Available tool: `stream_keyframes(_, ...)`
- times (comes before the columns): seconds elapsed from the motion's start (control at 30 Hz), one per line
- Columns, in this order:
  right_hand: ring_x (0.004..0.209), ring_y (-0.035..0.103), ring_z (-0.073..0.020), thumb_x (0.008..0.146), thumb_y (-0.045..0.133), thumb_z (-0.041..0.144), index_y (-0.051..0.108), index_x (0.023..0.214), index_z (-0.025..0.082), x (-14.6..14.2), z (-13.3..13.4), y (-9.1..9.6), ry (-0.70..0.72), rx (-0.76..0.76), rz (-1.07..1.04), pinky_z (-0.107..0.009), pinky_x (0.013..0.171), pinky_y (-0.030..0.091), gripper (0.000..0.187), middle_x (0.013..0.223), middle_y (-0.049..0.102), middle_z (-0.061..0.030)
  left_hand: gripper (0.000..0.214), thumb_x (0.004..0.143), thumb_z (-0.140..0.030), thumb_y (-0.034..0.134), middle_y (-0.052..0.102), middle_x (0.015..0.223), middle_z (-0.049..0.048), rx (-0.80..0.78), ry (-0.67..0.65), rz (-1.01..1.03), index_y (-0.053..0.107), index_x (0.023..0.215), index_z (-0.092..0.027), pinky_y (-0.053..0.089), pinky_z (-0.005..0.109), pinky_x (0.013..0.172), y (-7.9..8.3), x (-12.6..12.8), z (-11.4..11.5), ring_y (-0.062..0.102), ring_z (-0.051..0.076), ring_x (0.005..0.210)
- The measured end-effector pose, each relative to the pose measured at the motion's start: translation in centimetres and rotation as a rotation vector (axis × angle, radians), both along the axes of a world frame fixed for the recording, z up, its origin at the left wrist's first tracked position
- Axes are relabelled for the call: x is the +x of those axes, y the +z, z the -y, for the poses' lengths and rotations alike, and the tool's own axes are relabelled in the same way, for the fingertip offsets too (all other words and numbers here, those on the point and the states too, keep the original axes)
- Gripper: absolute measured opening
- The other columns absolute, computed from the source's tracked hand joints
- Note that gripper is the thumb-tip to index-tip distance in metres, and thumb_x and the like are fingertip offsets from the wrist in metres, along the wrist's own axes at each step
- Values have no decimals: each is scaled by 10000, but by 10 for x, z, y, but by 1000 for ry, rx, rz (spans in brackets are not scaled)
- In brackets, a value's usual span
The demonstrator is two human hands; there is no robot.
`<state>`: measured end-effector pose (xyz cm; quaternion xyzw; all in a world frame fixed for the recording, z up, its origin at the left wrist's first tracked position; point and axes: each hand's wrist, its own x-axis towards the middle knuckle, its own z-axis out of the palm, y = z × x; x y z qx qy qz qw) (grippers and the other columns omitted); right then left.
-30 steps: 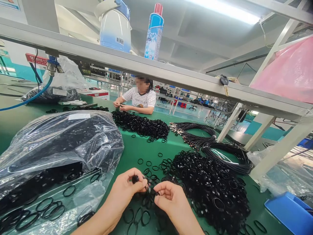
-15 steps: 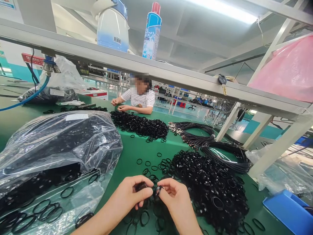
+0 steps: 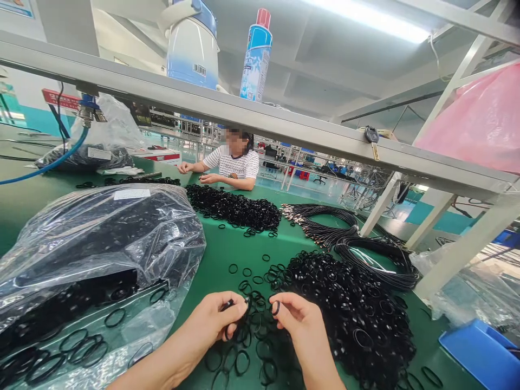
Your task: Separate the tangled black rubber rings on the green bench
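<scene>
The near heap of black rings [image 3: 349,319] spreads over the green tabletop [image 3: 223,246], and both hands work just left of it. The right hand [image 3: 303,322] is the nearer of the two, right beside the heap's left edge, its thumb and forefinger pinching a single ring [image 3: 276,308]. That ring shows as a narrow upright oval (a circle has no true long axis, so its tilt is what counts) and lies to the right of the left hand's fingertips, with a clear gap between. The left hand [image 3: 217,319], farther from the heap, has its fingers curled and closed on a small bunch of black rings [image 3: 228,305]; how many is hidden by the hand.

Loose rings [image 3: 242,363] lie left of the heap, below and between the hands, some overlapping. Farther left of the heap, past the left hand, sits a clear plastic bag [image 3: 170,227] with dark contents. Coiled cables [image 3: 377,268] lie just behind the heap, and a blue bin [image 3: 475,346] stands to its right. Beyond, a co-worker in a striped shirt [image 3: 246,165] sits behind a far heap [image 3: 235,208].
</scene>
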<state>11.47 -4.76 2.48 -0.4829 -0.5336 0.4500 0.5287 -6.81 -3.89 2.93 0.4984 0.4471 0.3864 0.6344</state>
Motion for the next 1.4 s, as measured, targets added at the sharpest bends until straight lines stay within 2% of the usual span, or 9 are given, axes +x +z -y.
stream_keyframes(0.13,598,497,-154,740,642,434,682,765,140,0,-1,-1,6,-63,24,-228,495,365,298,616,566,-21,333,729,-445,700,393,583,-80,-76,-50,138,533,688,-160,224,203,507,-2,2,0,310,63,504)
stream_keyframes(0.3,588,484,-147,784,563,334,653,744,165,2,2,-1,24,-31,209,-243,528,370,195,626,543,0,365,697,-463,731,383,598,-78,-105,-123,183,526,688,-162,177,215,505,-4,2,0,281,62,504)
stream_keyframes(0.37,660,535,-171,750,525,194,666,781,193,4,3,-1,40,38,322,-264,593,403,145,709,598,-12,374,695,-485,726,390,602,-75,-103,-136,168,535,702,-164,181,218,508,-3,1,1,286,67,508)
stream_keyframes(0.43,832,573,-208,684,467,79,686,835,230,5,5,0,20,129,418,-297,711,428,306,874,639,-29,371,704,-493,716,392,608,-75,-98,-140,156,548,721,-163,195,219,515,-2,1,3,294,71,519)
stream_keyframes(0.53,983,552,-236,703,459,75,700,863,254,2,8,5,-34,203,498,-339,833,409,340,1012,636,-40,362,711,-482,716,395,614,-75,-100,-142,157,553,731,-160,214,217,520,0,1,6,305,71,530)
stream_keyframes(0.77,736,600,-207,766,577,249,685,772,189,-9,9,7,72,-23,245,-279,647,429,124,754,676,-33,372,666,-479,749,410,581,-81,-49,-173,97,564,692,-157,251,203,472,-7,4,1,326,56,469)
stream_keyframes(0.97,665,559,-165,733,599,207,654,717,215,-9,13,9,-48,113,471,-245,562,395,58,787,620,-15,373,677,-495,728,410,497,-88,-36,-113,62,558,681,-163,248,197,468,-6,4,0,310,67,464)
stream_keyframes(1.13,569,486,-142,708,625,222,665,656,193,-15,13,4,30,12,463,-241,540,382,71,643,573,2,361,712,-494,693,427,553,-73,14,-117,93,561,684,-160,250,196,469,-4,9,4,327,71,486)
stream_keyframes(1.4,570,489,-144,690,621,239,640,629,160,-15,7,-6,6,-34,353,-237,527,378,101,601,582,-3,245,808,-408,567,482,558,-61,267,-56,-290,622,760,-173,322,209,482,0,10,7,425,112,500)
